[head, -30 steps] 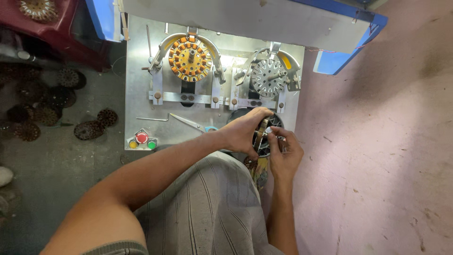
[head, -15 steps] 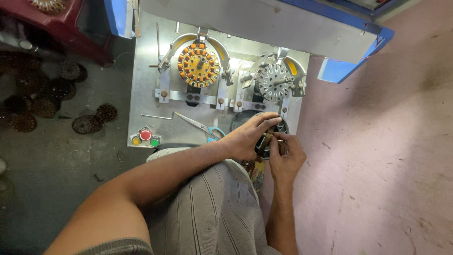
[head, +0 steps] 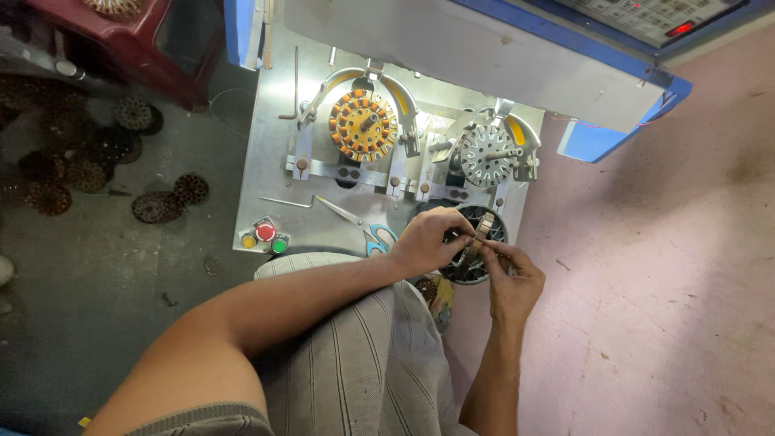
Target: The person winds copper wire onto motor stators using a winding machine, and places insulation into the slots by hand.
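We view from above a seated person working at the near right corner of a winding machine's metal plate [head: 274,161]. The left hand [head: 425,240] is curled closed on the rim of a round stator core [head: 484,242], gripping its left edge with fingers and thumb. The right hand [head: 510,274] meets it from the near side, its fingertips pinched shut on a small strip at the core's face; we cannot tell what the strip is.

The stator core is a dark ring with radial teeth around an open centre, and pale metal shows along its top edge. It is held tilted, just over the plate's front edge and above the person's lap.

On the plate we note two mounted cores: an orange wound core [head: 362,126] at centre and a bare silver core [head: 487,154] to its right, each under a curved guard. Scissors with blue handles [head: 365,230] lie just left of the left hand. A cluster of yellow, red and green buttons [head: 264,237] sits at the plate's near left corner. Dark wound cores [head: 157,206] lie scattered on the floor to the left.
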